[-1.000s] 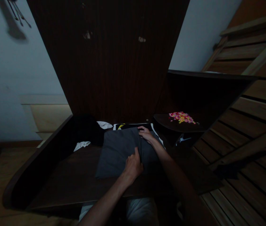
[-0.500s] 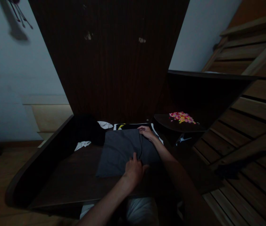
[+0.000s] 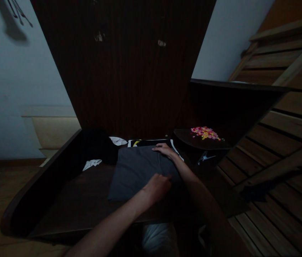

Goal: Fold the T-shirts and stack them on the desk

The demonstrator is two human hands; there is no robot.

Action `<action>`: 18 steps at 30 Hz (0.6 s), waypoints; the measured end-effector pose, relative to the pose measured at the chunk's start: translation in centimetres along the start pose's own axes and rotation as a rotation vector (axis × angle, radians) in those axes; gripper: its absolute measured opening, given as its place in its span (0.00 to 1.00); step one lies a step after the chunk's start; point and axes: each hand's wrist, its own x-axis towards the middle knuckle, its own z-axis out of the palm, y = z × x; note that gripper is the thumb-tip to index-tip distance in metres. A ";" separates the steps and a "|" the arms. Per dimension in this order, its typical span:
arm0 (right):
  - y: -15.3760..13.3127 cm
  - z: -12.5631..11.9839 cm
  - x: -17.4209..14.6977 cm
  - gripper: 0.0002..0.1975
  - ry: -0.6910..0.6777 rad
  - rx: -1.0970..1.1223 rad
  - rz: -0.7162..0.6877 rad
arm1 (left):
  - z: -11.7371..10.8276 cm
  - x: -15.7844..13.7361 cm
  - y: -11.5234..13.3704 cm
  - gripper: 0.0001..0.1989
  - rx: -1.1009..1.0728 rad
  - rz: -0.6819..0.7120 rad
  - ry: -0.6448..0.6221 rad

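On the dark table [image 3: 68,203], a folded grey cloth [image 3: 135,171] is being pressed flat: the left hand [image 3: 158,186], earlier pinching a fold, is now being laid loosely closed on it, the right hand [image 3: 164,150] spread at its far edge.

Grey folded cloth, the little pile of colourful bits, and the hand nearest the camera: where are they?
grey folded cloth [image 3: 133,169], head view, its flat top.
colourful bits [image 3: 204,132], head view, middle of the pile.
left hand [image 3: 159,185], head view, its back.

A dim room: a dark wooden wardrobe [image 3: 124,71] stands at 12 o'clock behind the dark table [image 3: 81,203], pale walls [image 3: 11,89] flank it, and wooden slats [image 3: 287,117] fill 3 o'clock.
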 end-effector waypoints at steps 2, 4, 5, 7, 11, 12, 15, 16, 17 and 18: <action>0.2 0.1 0.4 0.11 0.036 -0.079 -0.058 | -0.1 0.8 0.4 0.08 0.027 -0.006 -0.048; 0.5 0.3 0.9 0.10 0.098 -0.052 -0.115 | 0.2 1.4 1.1 0.06 0.042 0.009 -0.073; 0.6 0.4 1.1 0.10 0.132 -0.024 -0.137 | 0.5 1.7 1.4 0.05 0.047 0.035 -0.074; 0.9 0.6 1.4 0.11 0.183 0.019 -0.155 | 1.1 2.1 1.8 0.03 0.059 0.092 -0.066; 1.3 0.6 1.5 0.10 0.215 0.085 -0.123 | 2.5 2.3 1.8 0.09 0.052 0.101 -0.049; 1.3 0.5 1.4 0.10 0.225 0.105 -0.119 | 2.9 2.2 1.8 0.11 0.036 0.096 -0.023; 1.5 0.4 1.2 0.09 0.262 0.115 -0.093 | 4.1 1.9 1.9 0.16 -0.017 0.122 0.111; 1.5 0.4 1.0 0.09 0.264 0.106 -0.070 | 4.4 1.8 1.9 0.16 -0.043 0.141 0.151; 1.6 0.4 0.9 0.09 0.260 0.101 -0.046 | 4.6 1.5 1.9 0.17 -0.085 0.159 0.187; 1.7 0.4 0.7 0.09 0.253 0.101 -0.024 | 4.7 1.2 1.8 0.18 -0.142 0.165 0.227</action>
